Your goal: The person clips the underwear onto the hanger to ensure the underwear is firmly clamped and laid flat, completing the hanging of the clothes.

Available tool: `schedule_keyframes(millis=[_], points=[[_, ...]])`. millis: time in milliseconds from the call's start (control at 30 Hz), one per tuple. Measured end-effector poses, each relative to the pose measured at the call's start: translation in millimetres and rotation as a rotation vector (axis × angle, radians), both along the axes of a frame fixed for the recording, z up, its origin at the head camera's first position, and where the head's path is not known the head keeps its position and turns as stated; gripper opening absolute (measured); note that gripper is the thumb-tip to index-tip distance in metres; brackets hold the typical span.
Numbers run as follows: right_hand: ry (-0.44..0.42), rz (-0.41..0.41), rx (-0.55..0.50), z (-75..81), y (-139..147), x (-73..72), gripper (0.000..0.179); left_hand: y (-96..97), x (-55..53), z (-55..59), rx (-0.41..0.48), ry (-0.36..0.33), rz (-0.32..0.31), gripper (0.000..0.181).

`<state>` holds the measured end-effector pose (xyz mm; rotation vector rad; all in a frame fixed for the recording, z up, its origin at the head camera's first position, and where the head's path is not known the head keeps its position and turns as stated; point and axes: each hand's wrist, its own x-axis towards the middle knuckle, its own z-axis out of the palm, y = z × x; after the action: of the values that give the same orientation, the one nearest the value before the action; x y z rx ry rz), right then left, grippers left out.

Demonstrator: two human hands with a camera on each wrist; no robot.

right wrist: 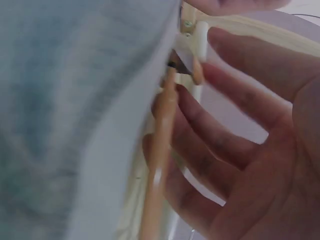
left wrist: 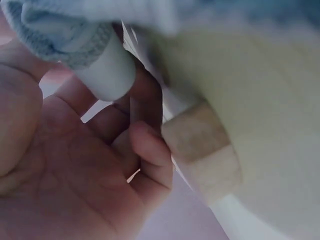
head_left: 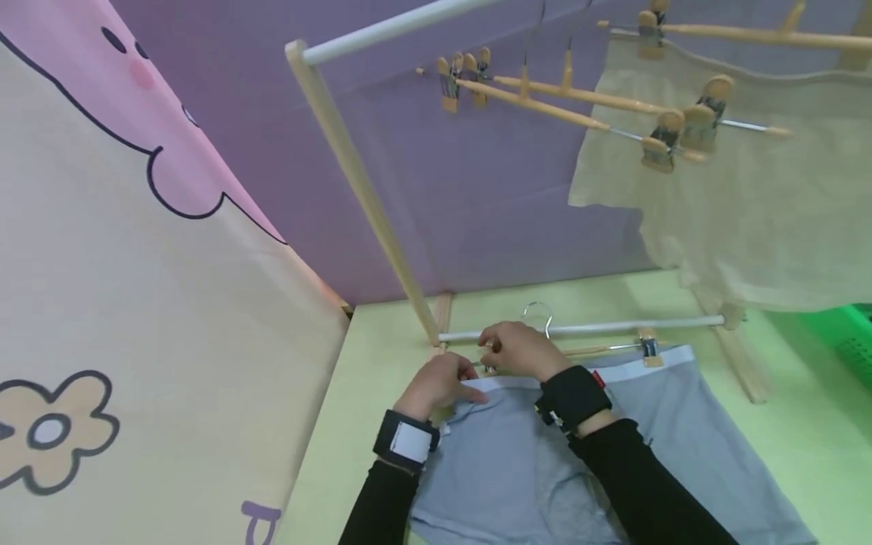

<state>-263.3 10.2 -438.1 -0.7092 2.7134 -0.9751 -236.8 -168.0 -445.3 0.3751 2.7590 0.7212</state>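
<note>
Light blue boxer shorts (head_left: 490, 446) with a white waistband lie spread on the green table beneath both hands. My left hand (head_left: 439, 382) pinches the waistband's left corner, its thumb on top and fingers behind. In the left wrist view, the white waistband end (left wrist: 110, 75) sits among the curled fingers. My right hand (head_left: 524, 350) holds the left clip (right wrist: 185, 62) of a wooden hanger (right wrist: 159, 170) with thumb and index finger. The hanger's right clip (head_left: 650, 350) grips the waistband on the other side. A metal hook (head_left: 538, 306) rises behind the right hand.
A rack with a wooden post (head_left: 368, 189) and white bars (head_left: 633, 325) stands at the back of the green table (head_left: 341, 424). Above hang clip hangers (head_left: 545, 106) and a cream garment (head_left: 763, 189). A green basket (head_left: 841, 333) is at the right edge.
</note>
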Motion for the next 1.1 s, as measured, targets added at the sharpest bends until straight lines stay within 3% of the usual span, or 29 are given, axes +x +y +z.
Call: schedule_keyframes(millis=[267, 500, 633, 767, 900, 1100], points=[[0.032, -0.022, -0.049, -8.3, 4.4, 0.6, 0.003, -0.9, 0.9, 1.4, 0.019, 0.001, -0.025, 0.025], [-0.040, -0.008, -0.180, -9.2, 10.2, -2.0, 0.007, -9.5, -4.8, -2.5, 0.094, -0.014, -0.014, 0.025], [-0.123, -0.008, -0.270, -7.3, 11.8, -2.5, 0.017, -14.5, -6.9, -3.8, 0.147, -0.008, -0.022, 0.023], [-0.164, -0.001, -0.234, -7.0, 11.4, -4.1, 0.030, -18.0, -8.1, -3.9, 0.176, -0.020, -0.041, 0.023], [-0.139, -0.001, -0.183, -10.5, 9.9, -5.6, 0.032, -18.6, -7.5, -3.2, 0.193, -0.045, -0.052, 0.024], [-0.052, -0.003, -0.257, -13.9, 15.5, -5.6, 0.028, -17.0, -7.5, -2.3, 0.212, -0.090, -0.052, 0.023]])
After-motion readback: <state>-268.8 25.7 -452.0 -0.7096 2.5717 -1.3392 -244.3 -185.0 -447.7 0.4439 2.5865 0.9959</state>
